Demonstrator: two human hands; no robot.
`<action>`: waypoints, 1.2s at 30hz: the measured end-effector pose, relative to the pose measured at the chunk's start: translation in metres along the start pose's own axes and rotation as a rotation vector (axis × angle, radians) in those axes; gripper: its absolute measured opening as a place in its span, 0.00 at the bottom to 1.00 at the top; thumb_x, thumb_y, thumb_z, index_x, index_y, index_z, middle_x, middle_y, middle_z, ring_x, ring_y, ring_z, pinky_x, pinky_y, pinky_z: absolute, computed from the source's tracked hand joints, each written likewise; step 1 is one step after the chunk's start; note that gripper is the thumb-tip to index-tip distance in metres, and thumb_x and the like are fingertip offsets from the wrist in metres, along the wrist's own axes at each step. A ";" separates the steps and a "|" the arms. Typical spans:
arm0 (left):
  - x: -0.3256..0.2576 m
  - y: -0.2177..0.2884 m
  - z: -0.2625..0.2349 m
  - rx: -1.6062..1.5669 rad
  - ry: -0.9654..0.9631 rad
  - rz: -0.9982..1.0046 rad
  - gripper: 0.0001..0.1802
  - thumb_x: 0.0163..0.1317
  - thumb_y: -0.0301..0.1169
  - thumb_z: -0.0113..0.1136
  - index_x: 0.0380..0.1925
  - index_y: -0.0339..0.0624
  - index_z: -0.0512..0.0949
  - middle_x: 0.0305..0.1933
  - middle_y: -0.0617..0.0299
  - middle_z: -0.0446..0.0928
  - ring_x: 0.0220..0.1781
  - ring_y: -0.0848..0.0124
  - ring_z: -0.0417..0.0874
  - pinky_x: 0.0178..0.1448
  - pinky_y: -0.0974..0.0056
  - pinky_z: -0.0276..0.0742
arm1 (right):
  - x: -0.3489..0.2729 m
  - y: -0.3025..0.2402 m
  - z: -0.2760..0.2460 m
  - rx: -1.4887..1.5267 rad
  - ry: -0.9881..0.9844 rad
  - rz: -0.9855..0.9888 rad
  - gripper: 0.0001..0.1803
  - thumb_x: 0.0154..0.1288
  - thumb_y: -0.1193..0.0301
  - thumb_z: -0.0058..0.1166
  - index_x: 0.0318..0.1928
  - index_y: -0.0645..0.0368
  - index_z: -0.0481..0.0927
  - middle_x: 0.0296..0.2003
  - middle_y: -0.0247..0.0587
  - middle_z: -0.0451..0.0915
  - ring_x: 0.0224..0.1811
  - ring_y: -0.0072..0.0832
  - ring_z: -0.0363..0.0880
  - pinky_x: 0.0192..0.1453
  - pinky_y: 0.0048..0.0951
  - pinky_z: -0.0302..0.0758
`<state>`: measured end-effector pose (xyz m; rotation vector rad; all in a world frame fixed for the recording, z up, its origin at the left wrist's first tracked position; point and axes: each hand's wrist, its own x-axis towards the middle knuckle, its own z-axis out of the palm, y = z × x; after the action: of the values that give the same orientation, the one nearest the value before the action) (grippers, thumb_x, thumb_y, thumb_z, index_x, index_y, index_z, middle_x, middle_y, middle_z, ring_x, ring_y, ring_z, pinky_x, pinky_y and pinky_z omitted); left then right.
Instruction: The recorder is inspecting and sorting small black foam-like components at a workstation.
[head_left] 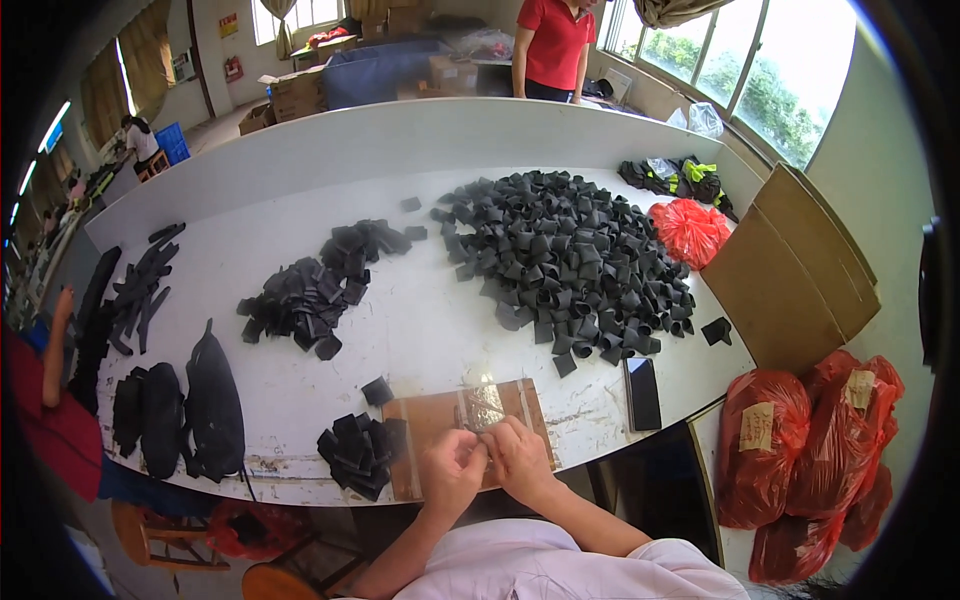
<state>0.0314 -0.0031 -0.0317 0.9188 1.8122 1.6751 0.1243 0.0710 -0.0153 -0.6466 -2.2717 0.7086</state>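
Observation:
My left hand (453,472) and my right hand (518,462) meet over a brown board (530,405) at the table's front edge. Both have their fingers pinched together, and whatever is between them is too small and covered to name. Just beyond my fingertips, a shiny clear strip (487,397) lies on the board. Close by on the left sits a small heap of flat black fabric pieces (357,455), with a single black piece (377,391) behind it.
A large pile of folded black pieces (570,255) covers the table's back right; a smaller pile (300,300) lies left of centre. A phone (642,394), red bags (765,450) and cardboard (795,270) are on the right. Black rolls (212,410) lie left, near another person's arm (58,345).

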 end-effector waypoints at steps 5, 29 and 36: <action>0.005 0.000 -0.006 -0.038 -0.055 -0.084 0.05 0.48 0.24 0.60 0.22 0.34 0.75 0.17 0.61 0.75 0.17 0.77 0.74 0.22 0.71 0.68 | 0.002 -0.002 0.000 0.022 -0.027 0.037 0.02 0.53 0.79 0.48 0.30 0.60 0.73 0.26 0.43 0.70 0.27 0.41 0.71 0.28 0.36 0.69; 0.010 0.004 -0.017 -0.360 0.117 -0.396 0.06 0.47 0.18 0.55 0.28 0.35 0.73 0.20 0.63 0.72 0.13 0.78 0.67 0.15 0.76 0.62 | -0.006 0.002 0.023 0.013 0.111 0.042 0.03 0.48 0.78 0.54 0.26 0.62 0.76 0.22 0.39 0.72 0.18 0.30 0.71 0.22 0.28 0.68; 0.016 0.013 -0.037 -0.868 -0.152 -0.525 0.12 0.43 0.13 0.52 0.30 0.38 0.72 0.25 0.63 0.69 0.13 0.82 0.60 0.16 0.79 0.55 | 0.008 -0.009 0.020 1.034 0.019 0.752 0.02 0.54 0.78 0.54 0.26 0.62 0.78 0.18 0.28 0.72 0.16 0.12 0.62 0.18 0.17 0.59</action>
<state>-0.0045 -0.0150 -0.0128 0.1583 0.9212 1.7081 0.1027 0.0631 -0.0186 -0.9200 -1.2671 1.9955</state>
